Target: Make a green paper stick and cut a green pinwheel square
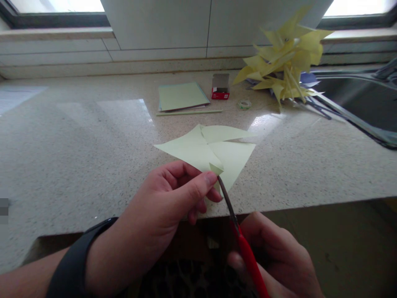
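Observation:
My left hand point(182, 190) pinches a pale yellow-green sheet of paper point(192, 145) near its front corner, thumb on top. Slits run in from the paper's corners, and a small flap is folded up beside my thumb. My right hand point(279, 252) grips red-handled scissors point(248, 252), their blades pointing away from me. The blade tips meet the paper right beside my left thumb. Whether the blades are closed on the paper I cannot tell.
Behind the paper lie a stack of paper squares point(182, 96), a thin pale stick point(189, 112), a small red box point(220, 87) and a tape roll point(245, 104). Yellow paper pinwheels point(285, 58) are heaped at back right, beside a metal sink point(366, 95). The speckled countertop point(93, 157) ends just in front of me.

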Motion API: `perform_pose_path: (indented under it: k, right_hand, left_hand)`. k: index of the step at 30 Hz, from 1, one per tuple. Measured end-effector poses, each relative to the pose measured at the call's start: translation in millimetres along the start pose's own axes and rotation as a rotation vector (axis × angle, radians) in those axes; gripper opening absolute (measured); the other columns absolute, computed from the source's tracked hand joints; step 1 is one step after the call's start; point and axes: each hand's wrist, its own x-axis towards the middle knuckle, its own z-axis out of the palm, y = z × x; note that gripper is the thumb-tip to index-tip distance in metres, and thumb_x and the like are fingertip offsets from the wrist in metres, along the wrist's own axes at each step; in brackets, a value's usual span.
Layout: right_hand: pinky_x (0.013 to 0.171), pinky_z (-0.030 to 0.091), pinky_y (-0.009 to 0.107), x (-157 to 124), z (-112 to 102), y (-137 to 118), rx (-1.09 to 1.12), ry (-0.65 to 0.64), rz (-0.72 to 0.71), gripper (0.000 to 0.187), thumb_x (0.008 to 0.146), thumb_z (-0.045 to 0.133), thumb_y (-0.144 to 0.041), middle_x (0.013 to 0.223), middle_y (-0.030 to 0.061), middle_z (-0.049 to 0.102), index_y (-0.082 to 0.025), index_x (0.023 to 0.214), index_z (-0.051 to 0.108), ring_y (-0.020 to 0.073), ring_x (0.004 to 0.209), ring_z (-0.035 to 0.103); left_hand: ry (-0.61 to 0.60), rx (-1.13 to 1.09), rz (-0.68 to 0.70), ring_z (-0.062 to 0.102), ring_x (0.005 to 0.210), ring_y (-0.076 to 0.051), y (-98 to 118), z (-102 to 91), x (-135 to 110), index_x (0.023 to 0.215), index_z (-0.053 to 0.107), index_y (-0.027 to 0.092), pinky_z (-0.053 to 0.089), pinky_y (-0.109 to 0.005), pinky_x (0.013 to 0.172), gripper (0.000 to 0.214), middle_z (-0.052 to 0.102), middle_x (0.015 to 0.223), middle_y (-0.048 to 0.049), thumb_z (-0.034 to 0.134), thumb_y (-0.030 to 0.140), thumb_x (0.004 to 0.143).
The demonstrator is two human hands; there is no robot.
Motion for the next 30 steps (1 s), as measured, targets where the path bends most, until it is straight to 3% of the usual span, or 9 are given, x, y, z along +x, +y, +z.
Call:
perform_pose_path:
  k: [16,30]
  right_hand:
    - [0.046,0.03,0.024,-2.1,10.0,4.6,0.161,-0.005,0.016,0.034,0.086,0.07,-0.047,0.06,-0.0034,0.048,-0.023,0.074,0.05,0.0109,0.052,0.038]
    - [0.049,0.034,0.024,-0.9,9.4,8.6,0.132,-0.029,0.017,0.033,0.088,0.068,-0.047,0.061,-0.0034,0.048,-0.023,0.076,0.049,0.0115,0.054,0.04]
  left_hand:
    - [-0.006,0.007,0.022,0.051,0.053,-0.004,-1.2,-1.4,0.0,0.076,0.074,0.02,0.041,-0.013,0.049,0.019,0.071,0.071,0.0032,0.076,0.035,0.088]
    - [-0.01,-0.006,0.018,0.051,0.053,-0.004,-2.5,-0.9,0.0,0.078,0.074,0.019,0.04,-0.013,0.048,0.018,0.07,0.071,0.0029,0.075,0.034,0.088]
